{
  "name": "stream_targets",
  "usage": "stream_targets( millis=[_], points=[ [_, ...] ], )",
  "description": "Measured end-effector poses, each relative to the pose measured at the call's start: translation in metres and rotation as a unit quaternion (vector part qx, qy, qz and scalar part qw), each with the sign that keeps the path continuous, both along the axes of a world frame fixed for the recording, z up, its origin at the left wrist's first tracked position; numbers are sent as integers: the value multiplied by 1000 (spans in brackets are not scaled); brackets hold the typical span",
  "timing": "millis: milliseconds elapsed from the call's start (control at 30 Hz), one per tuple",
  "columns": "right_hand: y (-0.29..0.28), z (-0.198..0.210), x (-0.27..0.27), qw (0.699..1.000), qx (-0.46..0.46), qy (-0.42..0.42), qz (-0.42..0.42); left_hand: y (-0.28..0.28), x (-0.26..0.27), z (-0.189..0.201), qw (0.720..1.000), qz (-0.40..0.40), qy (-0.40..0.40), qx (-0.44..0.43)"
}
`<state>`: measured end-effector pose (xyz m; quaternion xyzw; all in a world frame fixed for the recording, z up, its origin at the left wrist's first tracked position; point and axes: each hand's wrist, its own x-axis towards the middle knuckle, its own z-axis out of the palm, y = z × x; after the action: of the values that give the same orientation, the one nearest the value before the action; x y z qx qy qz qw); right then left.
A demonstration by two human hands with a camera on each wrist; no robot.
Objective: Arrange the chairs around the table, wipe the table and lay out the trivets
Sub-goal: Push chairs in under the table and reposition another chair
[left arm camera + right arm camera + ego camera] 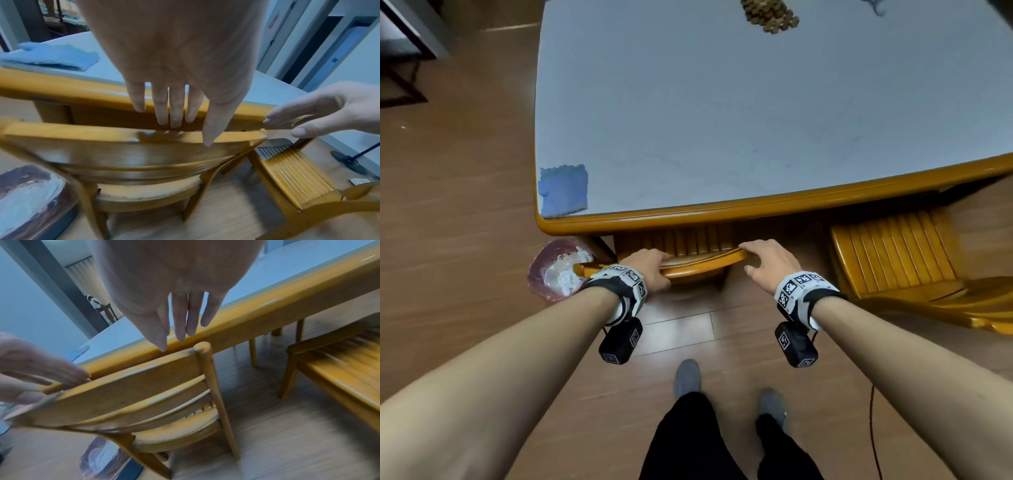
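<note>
A wooden chair [698,267] stands tucked under the near edge of the table [722,209], with only its top rail [102,134] and part of its slatted seat showing. My left hand [650,269] lies on the left part of the rail, fingers straight over the far side and thumb tip on the wood. At the rail's right end my right hand [763,260] is spread, its fingers [180,327] straight above the rail. A blue cloth [565,190] lies on the table's near left corner. A brown beaded trivet [770,15] sits at the far edge.
A second wooden chair [893,250] stands to the right, partly under the table. A bin [558,270] lined with a pink bag and holding white paper sits on the floor beside the left table leg. My feet are on the wood floor behind the chair.
</note>
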<state>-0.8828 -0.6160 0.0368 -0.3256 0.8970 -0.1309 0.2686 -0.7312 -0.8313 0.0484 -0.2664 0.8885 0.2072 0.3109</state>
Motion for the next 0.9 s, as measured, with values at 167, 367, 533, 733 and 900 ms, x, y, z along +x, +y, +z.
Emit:
stream_targets(
  millis=[167, 367, 533, 733, 900],
  points=[
    [71, 19, -35, 999, -5, 0, -50, 62, -38, 33, 999, -4, 33, -14],
    [186, 30, -75, 999, -33, 15, -40, 169, -79, 60, 994, 29, 102, -22],
    [297, 32, -95, 998, -16, 18, -65, 270, -108, 60, 992, 38, 118, -3],
    [386, 31, -126, 993, -2, 24, -114, 355, -168, 49, 993, -17, 118, 20],
    [435, 32, -155, 989, 19, 42, -142, 399, -219, 35, 988, -43, 137, 54]
  ],
)
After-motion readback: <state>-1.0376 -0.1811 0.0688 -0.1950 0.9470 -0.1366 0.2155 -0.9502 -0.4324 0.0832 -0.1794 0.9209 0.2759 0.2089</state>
